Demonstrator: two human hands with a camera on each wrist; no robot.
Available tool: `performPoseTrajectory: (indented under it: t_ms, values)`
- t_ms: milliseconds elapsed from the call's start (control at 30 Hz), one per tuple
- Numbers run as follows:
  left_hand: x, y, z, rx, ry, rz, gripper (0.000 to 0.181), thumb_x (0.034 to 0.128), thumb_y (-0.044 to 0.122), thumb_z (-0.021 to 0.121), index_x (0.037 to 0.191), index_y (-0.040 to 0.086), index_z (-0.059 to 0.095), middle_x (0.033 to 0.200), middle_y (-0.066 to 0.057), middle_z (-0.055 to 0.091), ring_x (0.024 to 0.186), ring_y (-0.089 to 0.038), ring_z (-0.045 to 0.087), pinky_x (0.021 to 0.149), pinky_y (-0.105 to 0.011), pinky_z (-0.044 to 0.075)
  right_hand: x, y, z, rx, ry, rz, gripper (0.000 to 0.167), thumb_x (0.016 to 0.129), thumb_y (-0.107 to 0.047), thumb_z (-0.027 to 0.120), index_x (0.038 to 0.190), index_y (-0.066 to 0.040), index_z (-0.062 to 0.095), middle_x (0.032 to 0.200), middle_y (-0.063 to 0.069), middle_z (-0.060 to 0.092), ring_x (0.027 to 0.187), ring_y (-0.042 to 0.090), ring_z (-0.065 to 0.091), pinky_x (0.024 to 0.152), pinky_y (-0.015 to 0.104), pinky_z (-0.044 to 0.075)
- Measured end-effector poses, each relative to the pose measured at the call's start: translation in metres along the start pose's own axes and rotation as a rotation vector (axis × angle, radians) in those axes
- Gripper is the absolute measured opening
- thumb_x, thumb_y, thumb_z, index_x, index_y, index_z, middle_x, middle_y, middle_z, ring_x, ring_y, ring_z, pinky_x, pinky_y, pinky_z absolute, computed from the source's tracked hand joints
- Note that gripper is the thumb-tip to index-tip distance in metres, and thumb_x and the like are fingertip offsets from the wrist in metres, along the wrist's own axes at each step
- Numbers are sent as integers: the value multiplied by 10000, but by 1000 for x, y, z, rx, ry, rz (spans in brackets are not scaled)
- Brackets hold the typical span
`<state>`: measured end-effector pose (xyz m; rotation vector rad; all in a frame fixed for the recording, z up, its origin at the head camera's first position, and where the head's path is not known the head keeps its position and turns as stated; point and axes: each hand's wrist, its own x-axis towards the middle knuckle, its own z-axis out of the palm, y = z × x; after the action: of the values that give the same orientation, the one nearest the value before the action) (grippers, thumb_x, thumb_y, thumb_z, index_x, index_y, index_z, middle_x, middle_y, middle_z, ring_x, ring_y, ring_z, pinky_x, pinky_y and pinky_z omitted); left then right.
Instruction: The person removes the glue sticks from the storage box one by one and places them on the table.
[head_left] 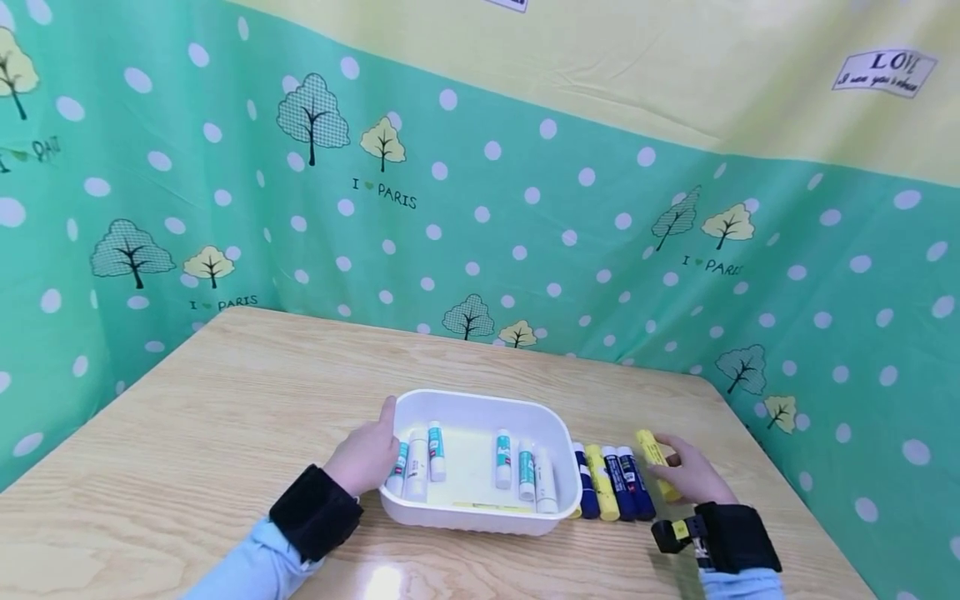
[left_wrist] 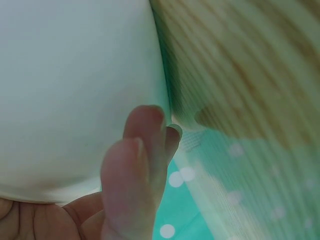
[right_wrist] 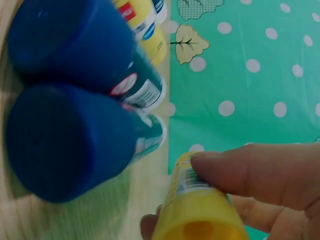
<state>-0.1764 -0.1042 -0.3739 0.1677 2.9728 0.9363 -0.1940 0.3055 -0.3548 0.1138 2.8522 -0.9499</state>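
yellow stick (head_left: pixel 650 447): pinched between thumb and fingers of my right grip (head_left: pixel 693 471), just right of the blue and yellow sticks (head_left: pixel 602 483) | my left grip (head_left: pixel 365 458): fingers stretched out, touching the white basin (head_left: pixel 480 521) | inside it: white-and-teal sticks (head_left: pixel 437 454) | below: wooden desk (head_left: pixel 225 433)

1. White tub (head_left: pixel 465 518): smooth plastic, soft sheen.
2. Yellow tube (right_wrist: pixel 182 212) at right: smooth plastic, printed label.
3. Dark-blue tubes (right_wrist: pixel 47 142), right of tub: plastic, smooth, near ends look matt.
4. White-and-teal tubes (head_left: pixel 436 450) inside tub: smooth plastic, printed labels.
5. Desk (head_left: pixel 262 375): wood-grain surface, smooth, glossy glare at near side.
6. Backdrop (head_left: pixel 450 242), far: printed cloth look, mostly matt, creased.
7. Wrist bands (head_left: pixel 318 510): black matt fabric.
8. Sleeves (head_left: pixel 258 557), near: light-blue cloth, wrinkled.
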Motion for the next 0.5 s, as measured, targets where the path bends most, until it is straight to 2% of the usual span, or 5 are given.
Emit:
performPoseTrajectory:
  t_ms: [233, 400, 500]
  values:
    - [-2, 4, -2, -5, -13, -12, 571, 859, 81, 324, 1348, -57, 65, 573, -73, 466, 436, -139, 463, 403, -246, 355, 5, 12, 5, 31, -53, 81, 591, 797, -124, 515, 1289, 52, 240, 1066, 354, 400, 831, 330, 519, 555, 379, 501]
    - [-2, 3, -2, 1, -3, -6, 567, 856, 76, 322, 1345, -65, 72, 573, -71, 465, 437, -138, 461, 403, -245, 353, 26, 35, 10, 32, -93, 153, 693, 732, -225, 598, 1298, -1, 265, 1091, 315, 419, 850, 328, 517, 550, 353, 503]
    - [-1, 2, -1, 1, 0, -2, 564, 855, 74, 318, 1344, -66, 76, 564, -68, 458, 431, -137, 458, 399, -245, 350, 41, 53, 14, 31, -100, 157, 777, 684, -308, 655, 1295, -10, 279, 1079, 307, 438, 835, 320, 526, 517, 347, 500]
